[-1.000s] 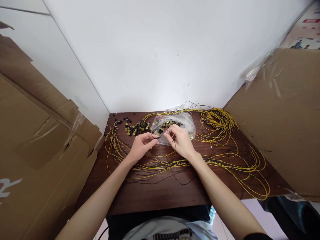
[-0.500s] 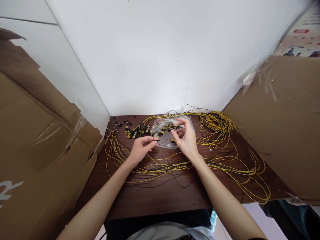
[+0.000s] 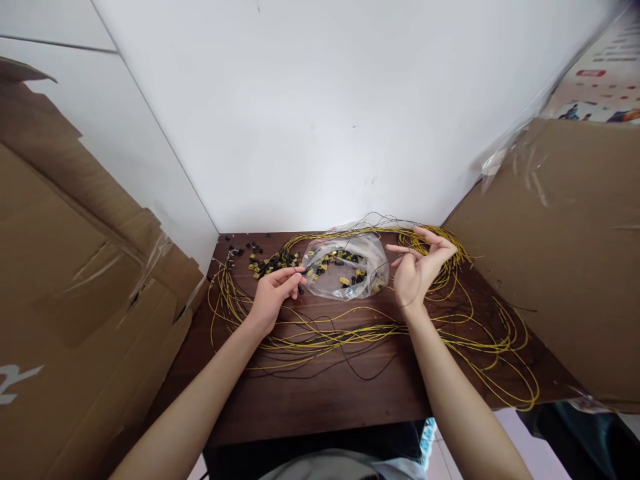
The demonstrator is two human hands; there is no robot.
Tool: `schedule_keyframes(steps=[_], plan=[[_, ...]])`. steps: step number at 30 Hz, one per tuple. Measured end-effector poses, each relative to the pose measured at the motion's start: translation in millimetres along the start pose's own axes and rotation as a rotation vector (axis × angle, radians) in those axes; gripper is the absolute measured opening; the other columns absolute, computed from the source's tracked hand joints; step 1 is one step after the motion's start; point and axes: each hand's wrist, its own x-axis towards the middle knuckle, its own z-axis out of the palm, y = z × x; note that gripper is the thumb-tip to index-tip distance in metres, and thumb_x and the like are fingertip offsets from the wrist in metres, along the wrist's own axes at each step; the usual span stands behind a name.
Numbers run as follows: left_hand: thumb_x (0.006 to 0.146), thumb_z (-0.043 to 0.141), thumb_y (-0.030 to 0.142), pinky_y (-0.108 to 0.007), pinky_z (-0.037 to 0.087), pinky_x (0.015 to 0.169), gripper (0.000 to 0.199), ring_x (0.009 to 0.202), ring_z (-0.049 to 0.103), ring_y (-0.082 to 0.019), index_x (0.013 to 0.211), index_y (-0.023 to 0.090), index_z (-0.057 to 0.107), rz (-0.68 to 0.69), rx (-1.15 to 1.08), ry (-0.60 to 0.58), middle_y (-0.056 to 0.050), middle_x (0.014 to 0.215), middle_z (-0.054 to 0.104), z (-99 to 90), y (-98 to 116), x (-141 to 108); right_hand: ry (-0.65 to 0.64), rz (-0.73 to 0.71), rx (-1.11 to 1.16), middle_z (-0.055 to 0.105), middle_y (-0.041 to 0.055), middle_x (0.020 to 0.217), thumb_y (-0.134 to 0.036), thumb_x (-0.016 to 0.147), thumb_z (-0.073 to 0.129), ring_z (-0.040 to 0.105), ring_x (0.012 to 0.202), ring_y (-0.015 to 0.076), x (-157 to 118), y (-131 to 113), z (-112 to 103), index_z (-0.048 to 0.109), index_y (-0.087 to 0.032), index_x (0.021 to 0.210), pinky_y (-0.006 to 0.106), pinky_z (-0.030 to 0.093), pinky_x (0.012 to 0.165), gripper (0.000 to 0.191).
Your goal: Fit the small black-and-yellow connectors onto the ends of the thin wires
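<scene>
Toward twelve o'clock, plastic bag [image 3: 327, 288] on counter [image 3: 320, 407].
Left hand [image 3: 269, 297] grip pinches black wire [image 3: 310, 268]; right hand [image 3: 417, 275], spread open, hold unclear, partly hides yellow coil [image 3: 454, 269].

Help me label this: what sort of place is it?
Probably a small workbench: long yellow and black wires and a clear plastic bag of small yellow and black parts on a brown wooden table.

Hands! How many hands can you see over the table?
2. The left hand is left of the bag, pinching a thin black piece. The right hand is spread near the yellow coil. None seems hidden.
</scene>
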Motion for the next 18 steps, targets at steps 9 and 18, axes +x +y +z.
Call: schedule_keyframes(steps=[9,18], plan=[[0.069,0.068,0.028,-0.022,0.037,0.051,0.028,0.051,0.045,-0.007,0.092,0.012,0.068,-0.015,0.002,-0.001,-0.004,0.073,0.064,0.3,2,0,0.033,-0.037,-0.356,0.058,0.0051,0.095,-0.015,0.076,0.044,0.059,0.071,0.0138,17,10,-17,0.043,-0.018,0.095,0.026,0.046,0.057,0.02],[0.068,0.067,0.03,-0.022,0.04,0.051,0.027,0.05,0.045,-0.008,0.088,0.013,0.069,0.047,0.126,-0.01,-0.004,0.07,0.065,5.0,0,-1,-0.066,-0.147,-0.281,0.061,0.0057,0.084,-0.022,0.081,0.047,0.057,0.073,0.0164,21,11,-21,0.057,-0.016,0.093,0.031,0.047,0.07,0.016]])
